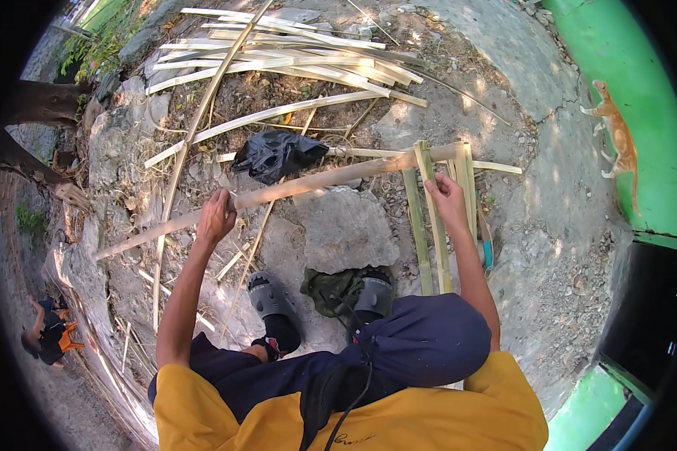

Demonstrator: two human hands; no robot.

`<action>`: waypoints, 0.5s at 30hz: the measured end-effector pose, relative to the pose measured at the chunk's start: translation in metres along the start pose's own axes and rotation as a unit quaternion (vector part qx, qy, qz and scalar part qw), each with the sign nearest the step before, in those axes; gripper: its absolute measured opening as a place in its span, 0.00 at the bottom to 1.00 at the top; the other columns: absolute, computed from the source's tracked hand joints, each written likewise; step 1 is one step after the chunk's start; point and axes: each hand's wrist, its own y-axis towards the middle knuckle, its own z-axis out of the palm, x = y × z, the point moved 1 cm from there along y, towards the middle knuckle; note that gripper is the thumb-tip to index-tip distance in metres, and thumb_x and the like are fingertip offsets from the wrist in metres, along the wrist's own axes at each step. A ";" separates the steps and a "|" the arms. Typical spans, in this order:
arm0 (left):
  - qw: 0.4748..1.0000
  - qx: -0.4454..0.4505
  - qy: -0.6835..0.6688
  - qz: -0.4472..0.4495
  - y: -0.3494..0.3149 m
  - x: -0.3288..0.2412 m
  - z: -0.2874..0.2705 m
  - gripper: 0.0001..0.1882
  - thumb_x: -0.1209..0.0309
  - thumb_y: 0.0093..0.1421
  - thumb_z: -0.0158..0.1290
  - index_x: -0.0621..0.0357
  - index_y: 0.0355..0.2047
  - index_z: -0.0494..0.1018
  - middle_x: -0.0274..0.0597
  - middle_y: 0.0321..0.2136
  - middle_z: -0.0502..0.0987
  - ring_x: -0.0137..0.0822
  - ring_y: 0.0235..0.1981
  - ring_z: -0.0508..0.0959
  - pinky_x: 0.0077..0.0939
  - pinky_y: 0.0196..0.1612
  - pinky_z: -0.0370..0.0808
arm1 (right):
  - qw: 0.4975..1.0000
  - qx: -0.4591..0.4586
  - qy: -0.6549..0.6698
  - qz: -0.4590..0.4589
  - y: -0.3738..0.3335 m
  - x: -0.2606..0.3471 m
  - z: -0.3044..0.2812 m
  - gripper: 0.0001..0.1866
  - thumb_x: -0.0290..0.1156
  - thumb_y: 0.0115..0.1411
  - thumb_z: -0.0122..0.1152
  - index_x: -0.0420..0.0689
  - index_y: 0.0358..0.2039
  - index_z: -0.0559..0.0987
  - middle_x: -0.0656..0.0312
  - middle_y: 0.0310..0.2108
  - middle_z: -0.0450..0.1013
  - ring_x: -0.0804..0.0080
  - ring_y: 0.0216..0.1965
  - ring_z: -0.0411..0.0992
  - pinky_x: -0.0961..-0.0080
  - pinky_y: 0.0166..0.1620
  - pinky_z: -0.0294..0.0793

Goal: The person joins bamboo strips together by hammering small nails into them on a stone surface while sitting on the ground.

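And here's the left hand [217,218], fingers closed over a long bamboo pole [316,180] that slants across the ground from lower left to upper right. Over on the other side, the right hand [447,197] pinches a green slat [434,218] near its top, and that slat crosses in front of the pole's far end.

Writing? One line only: dark script [351,440] on the front of the yellow shirt [414,421], small and curly.

Now the count! Two green slats side by side, the second [416,218] just left of the held one; at least two paler slats [471,195] right behind the right hand. One black plastic bag [278,156] just beyond the pole, one flat stone [346,229] before the feet, two grey clogs [267,297]. The heap of pale strips [263,65] up top overlaps too much to number. One orange-and-white cat [620,135] by the green wall [654,45], and one other person [50,331], far left!
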 end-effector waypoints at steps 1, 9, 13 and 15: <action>1.000 0.002 0.004 -0.005 -0.016 -0.002 -0.005 0.15 0.75 0.53 0.57 0.61 0.39 0.65 0.58 0.33 0.73 0.64 0.36 0.76 0.56 0.39 0.74 | 0.999 0.015 0.038 0.008 -0.017 0.003 0.007 0.17 0.35 0.68 0.68 0.39 0.52 0.81 0.66 0.36 0.81 0.80 0.35 0.75 0.78 0.41 0.74; 0.986 0.124 0.099 -0.043 -0.115 0.023 0.006 0.17 0.74 0.53 0.56 0.60 0.41 0.64 0.57 0.38 0.73 0.65 0.39 0.77 0.58 0.40 0.74 | 0.976 0.052 0.138 0.161 -0.102 -0.044 0.060 0.30 0.31 0.70 0.64 0.38 0.68 0.64 0.59 0.36 0.79 0.79 0.33 0.74 0.76 0.33 0.75; 0.971 0.190 0.088 -0.113 -0.154 0.049 0.030 0.17 0.75 0.52 0.55 0.60 0.42 0.64 0.60 0.38 0.74 0.66 0.40 0.77 0.59 0.41 0.75 | 0.962 0.086 0.202 0.162 -0.096 -0.064 0.089 0.31 0.31 0.71 0.64 0.39 0.69 0.63 0.61 0.38 0.77 0.78 0.31 0.73 0.77 0.30 0.75; 0.983 0.150 0.070 -0.079 -0.167 0.050 0.042 0.18 0.75 0.51 0.55 0.61 0.42 0.65 0.60 0.38 0.74 0.65 0.40 0.77 0.58 0.43 0.75 | 0.971 0.046 0.205 0.110 -0.093 -0.062 0.099 0.27 0.29 0.70 0.63 0.36 0.65 0.65 0.60 0.34 0.76 0.78 0.26 0.72 0.77 0.28 0.73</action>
